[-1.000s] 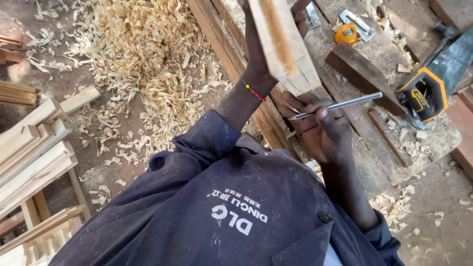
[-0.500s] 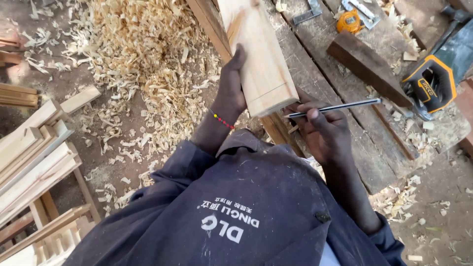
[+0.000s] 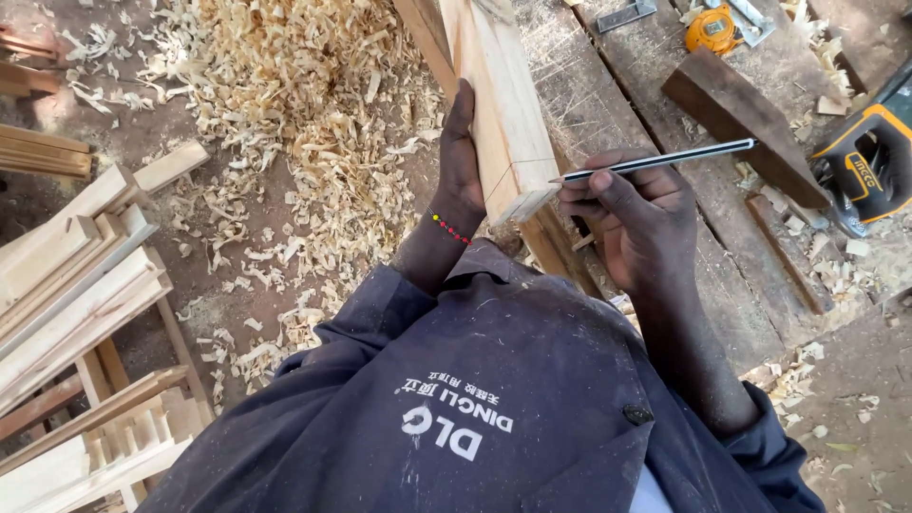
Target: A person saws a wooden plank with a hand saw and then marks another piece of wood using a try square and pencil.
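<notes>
Lower left of the frame, a stack of pale planks [image 3: 66,285] leans; shavings [image 3: 304,85] cover the floor. At centre, the left hand [image 3: 461,166] grips one timber block [image 3: 503,104]. The right hand [image 3: 632,214] pinches one pencil [image 3: 655,160], tip at the block's end. Marking looks underway; lines partly drawn. Upper right, on the desk [image 3: 608,104]: one tape measure [image 3: 712,28].

Wood shavings [image 3: 285,104] are lying heaped on the ground, pale planks [image 3: 66,285] are leaning at left, and a yellow tape measure [image 3: 712,28] (near a dark block [image 3: 741,119]) is sitting on the workbench [image 3: 655,256].
</notes>
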